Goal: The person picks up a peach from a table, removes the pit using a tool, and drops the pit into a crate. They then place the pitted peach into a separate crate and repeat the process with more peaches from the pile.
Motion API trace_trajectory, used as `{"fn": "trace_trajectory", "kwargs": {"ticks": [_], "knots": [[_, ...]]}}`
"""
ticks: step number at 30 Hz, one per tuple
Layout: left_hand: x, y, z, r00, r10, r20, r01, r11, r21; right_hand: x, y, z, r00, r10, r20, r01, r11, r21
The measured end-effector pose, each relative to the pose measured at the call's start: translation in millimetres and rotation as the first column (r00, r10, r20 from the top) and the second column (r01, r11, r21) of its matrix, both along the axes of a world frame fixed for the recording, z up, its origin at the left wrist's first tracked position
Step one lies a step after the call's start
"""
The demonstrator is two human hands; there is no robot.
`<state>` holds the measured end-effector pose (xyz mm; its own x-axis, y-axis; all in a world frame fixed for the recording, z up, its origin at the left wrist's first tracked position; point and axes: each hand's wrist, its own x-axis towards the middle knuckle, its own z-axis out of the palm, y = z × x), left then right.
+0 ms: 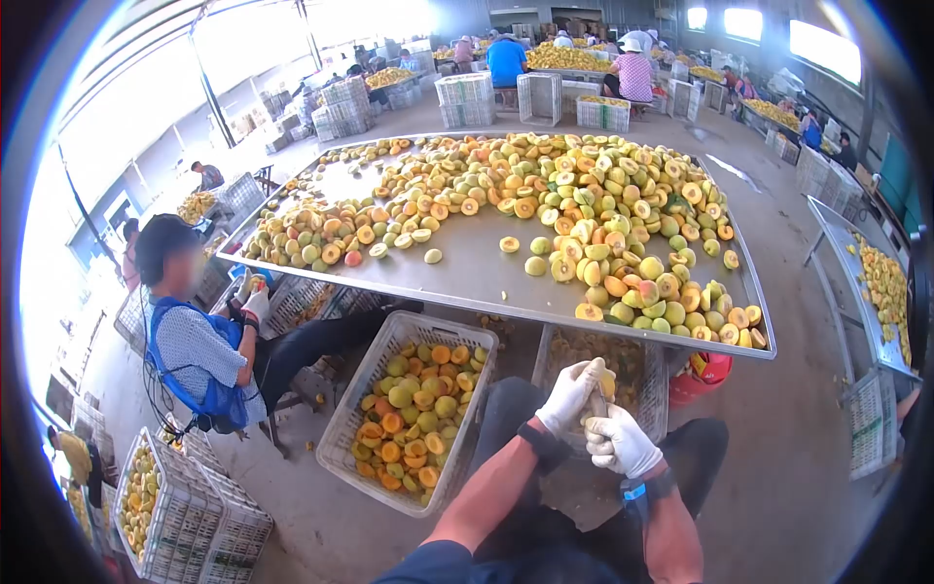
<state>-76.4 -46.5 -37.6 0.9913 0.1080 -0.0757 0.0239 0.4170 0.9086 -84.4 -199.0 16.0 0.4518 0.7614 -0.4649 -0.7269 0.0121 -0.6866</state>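
Left hand: the white-gloved left hand [569, 394] is closed around a small yellow-orange stone fruit [605, 383], fingers wrapped over its top
Right hand: the white-gloved right hand [623, 444] is curled tight just below, touching the left; whether it grips a tool or the fruit's underside cannot be told
Fruit position: held in the air above the person's lap, over a white plastic lattice crate [654, 394]
Step in hand: judged to be working one fruit between both hands, probably opening or stoning it
Next move calls for: a steady hold by the left hand while the right works, with the piece kept over a crate
Nearby: a second white lattice basket [352, 409] of cut orange and green halves stands to the left; the long grey steel table [467, 274] ahead carries heaps of fruit
Co-worker: a seated person in a blue vest [199, 355] handles fruit at the table's left end
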Motion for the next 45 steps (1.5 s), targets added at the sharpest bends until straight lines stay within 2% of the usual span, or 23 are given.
{"fn": "trace_trajectory", "kwargs": {"ticks": [4,6,9,11,13,15,16,17,18,19,20,21,22,23,25,29,31,35,37,39,41,43,45], "knots": [[0,1,5,0.999,-0.027,-0.033,0.027,1.000,0.009,11,-7,-16,0.987,0.032,-0.160,-0.008,0.989,0.150],[-2,3,9,0.998,-0.064,-0.014,0.064,0.998,-0.007,14,-12,-22,0.943,0.141,-0.302,-0.024,0.933,0.360],[0,2,4,0.988,-0.153,-0.006,0.150,0.978,-0.147,13,-10,-23,0.929,0.200,-0.310,-0.033,0.881,0.471],[2,-1,-1,0.943,-0.295,-0.155,0.187,0.854,-0.485,9,2,-18,0.949,0.198,-0.246,-0.055,0.871,0.488],[7,-6,-7,0.952,-0.214,-0.220,0.127,0.926,-0.354,8,15,-20,0.917,0.162,-0.365,0.060,0.847,0.528],[29,5,-55,0.923,-0.320,-0.214,0.156,0.819,-0.552,15,13,-18,0.926,0.157,-0.343,0.061,0.835,0.546],[32,7,-60,0.974,-0.194,-0.115,0.131,0.901,-0.415,19,12,-16,0.933,0.157,-0.324,0.056,0.826,0.560],[35,3,-66,0.974,-0.195,-0.114,0.132,0.901,-0.414,21,8,-11,0.933,0.156,-0.323,0.057,0.826,0.561],[34,-4,-63,0.999,-0.032,-0.025,0.029,0.991,-0.129,21,2,0,0.953,0.076,-0.293,0.095,0.843,0.529],[32,-9,-57,0.989,0.099,0.109,-0.115,0.982,0.150,24,-3,6,0.966,-0.005,-0.260,0.138,0.857,0.497],[37,-5,-68,0.991,0.098,0.091,-0.122,0.940,0.319,30,-8,7,0.984,-0.043,-0.173,0.118,0.885,0.451],[35,-8,-60,0.991,0.093,0.092,-0.118,0.940,0.319,32,-13,5,0.984,-0.048,-0.172,0.122,0.884,0.451],[31,-11,-48,0.960,0.146,0.237,-0.264,0.748,0.609,35,-18,2,0.982,-0.097,-0.162,0.158,0.894,0.419],[28,-13,-36,0.910,0.143,0.390,-0.410,0.451,0.793,36,-22,0,0.978,-0.144,-0.149,0.192,0.902,0.387],[33,-13,-28,0.893,0.159,0.420,-0.444,0.459,0.769,34,-28,-1,0.978,-0.172,-0.118,0.204,0.906,0.371],[32,-9,3,0.807,0.327,0.492,-0.586,0.343,0.734,31,-33,-2,0.974,-0.224,-0.013,0.219,0.934,0.281],[21,0,35,0.772,0.400,0.494,-0.623,0.320,0.714,30,-34,-1,0.963,-0.247,0.103,0.230,0.960,0.157],[-15,46,74,0.661,0.380,0.647,-0.728,0.116,0.676,41,-38,-9,0.939,-0.218,0.266,0.234,0.972,-0.031],[-42,82,75,0.697,0.334,0.634,-0.660,-0.047,0.750,46,-40,-12,0.913,-0.124,0.389,0.215,0.956,-0.200],[-69,117,63,0.765,0.452,0.458,-0.447,-0.138,0.884,51,-43,-17,0.892,-0.024,0.452,0.168,0.945,-0.282],[-93,143,59,0.812,0.574,0.106,0.060,-0.263,0.963,56,-44,-32,0.862,0.043,0.505,0.148,0.932,-0.332],[-103,156,54,0.797,0.602,0.049,0.197,-0.336,0.921,63,-41,-45,0.814,0.124,0.568,0.116,0.923,-0.368],[-90,157,50,0.846,0.516,0.133,0.013,-0.270,0.963,63,-35,-55,0.738,0.254,0.625,0.075,0.890,-0.450]]}}
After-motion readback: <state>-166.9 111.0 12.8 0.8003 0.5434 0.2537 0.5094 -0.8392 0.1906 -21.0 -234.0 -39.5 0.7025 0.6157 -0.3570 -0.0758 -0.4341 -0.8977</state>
